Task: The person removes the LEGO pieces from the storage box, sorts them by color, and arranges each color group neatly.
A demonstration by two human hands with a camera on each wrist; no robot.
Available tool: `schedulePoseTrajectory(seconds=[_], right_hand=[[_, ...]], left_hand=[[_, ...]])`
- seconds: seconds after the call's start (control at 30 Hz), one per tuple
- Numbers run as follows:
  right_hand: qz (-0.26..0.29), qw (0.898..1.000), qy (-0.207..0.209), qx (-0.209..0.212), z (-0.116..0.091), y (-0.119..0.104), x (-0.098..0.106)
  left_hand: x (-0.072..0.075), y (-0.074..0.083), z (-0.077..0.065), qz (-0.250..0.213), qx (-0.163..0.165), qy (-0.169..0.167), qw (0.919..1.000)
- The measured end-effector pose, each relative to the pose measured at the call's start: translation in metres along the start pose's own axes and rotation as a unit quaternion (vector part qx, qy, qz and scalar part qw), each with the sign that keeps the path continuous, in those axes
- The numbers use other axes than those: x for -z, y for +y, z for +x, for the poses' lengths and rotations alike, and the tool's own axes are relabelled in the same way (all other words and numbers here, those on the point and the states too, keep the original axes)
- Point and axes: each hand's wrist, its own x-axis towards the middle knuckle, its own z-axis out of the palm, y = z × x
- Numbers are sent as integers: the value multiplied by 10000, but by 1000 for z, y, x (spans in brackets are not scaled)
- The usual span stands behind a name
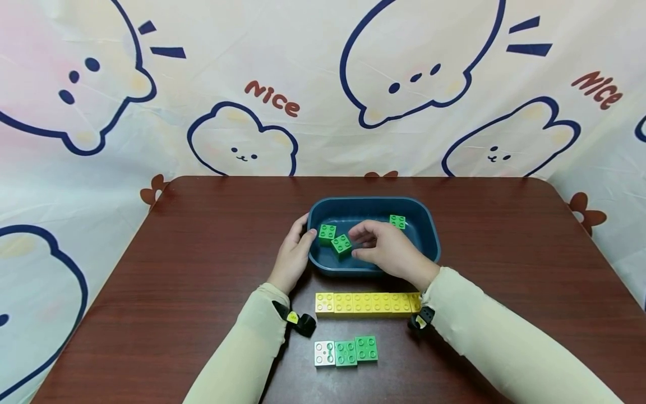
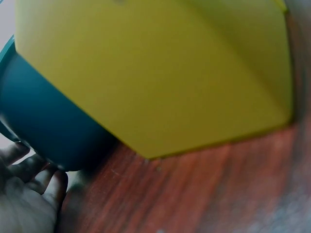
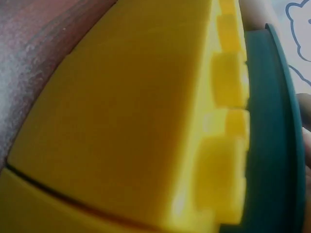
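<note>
A dark blue plastic tray (image 1: 373, 271) with rounded corners stands on the table. My left hand (image 1: 294, 252) holds it at its left end, thumb at the rim and fingers along the outer wall; the left wrist view shows those fingers (image 2: 54, 187) against the tray's side. Inside lie green toy building bricks: one brick (image 1: 327, 232) by the left wall, another brick (image 1: 341, 244) turned at an angle beside it, and a third brick (image 1: 397, 221) at the back right. Over the tray, my right hand (image 1: 388, 249) has loosely bent fingers, thumb apart from them, just right of the angled brick.
In front of the tray runs a row of yellow bricks (image 1: 363, 303), its right end beneath my right wrist. Nearer me is a short row of green bricks (image 1: 346, 354), its left one pale with glare. A patterned cloth (image 1: 323, 62) hangs behind the brown table (image 1: 227, 235).
</note>
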Motion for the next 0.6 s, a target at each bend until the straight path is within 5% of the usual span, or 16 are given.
schedulePoseTrajectory(seconds=[0.6], right_hand=[[-508,9960,-500,-546,14,-4,-9]], left_hand=[[0,1,1,15,26,0,10000]])
